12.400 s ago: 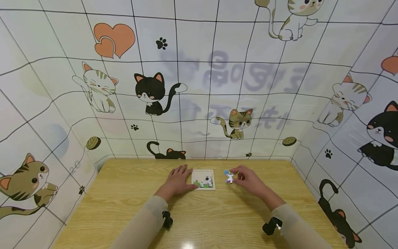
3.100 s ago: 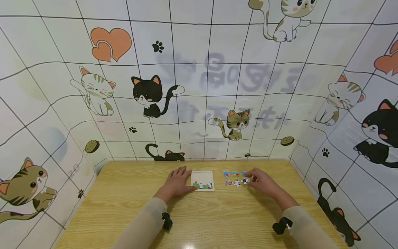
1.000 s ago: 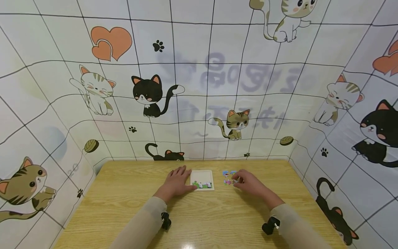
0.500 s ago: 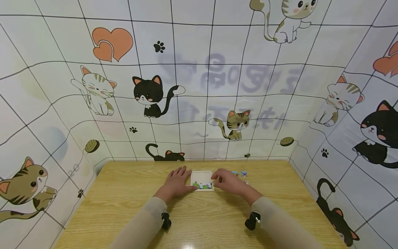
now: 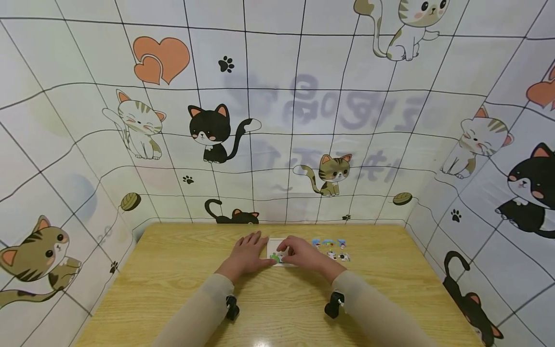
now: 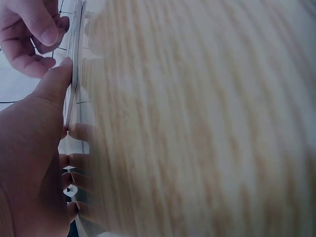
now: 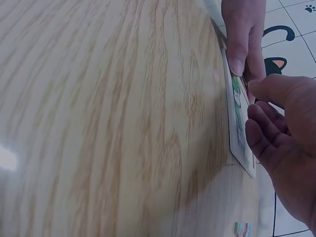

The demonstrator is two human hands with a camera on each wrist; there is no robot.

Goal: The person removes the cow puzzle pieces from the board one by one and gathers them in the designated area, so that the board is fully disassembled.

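A small pale puzzle tray (image 5: 272, 244) lies near the table's far edge, with green-and-white jigsaw pieces (image 5: 275, 257) along its lower side. My left hand (image 5: 246, 253) rests flat at its left, fingers extended, thumb on the corner. Over the tray's right half is my right hand (image 5: 305, 253), thumb and fingers curled together in a pinch low over the pieces. The puzzle piece between those fingertips is almost wholly hidden. In the right wrist view the tray (image 7: 237, 133) stands between the two hands.
Several loose jigsaw pieces (image 5: 328, 242) lie in two rows right of the tray, partly behind my right hand. The wooden table (image 5: 277, 299) ends just beyond them at a cat-printed cloth wall (image 5: 269, 159).
Earlier, the right hand held pieces and laid them out in rows. Over the last second it has moved left from those rows to over the tray. My left hand has stayed put.
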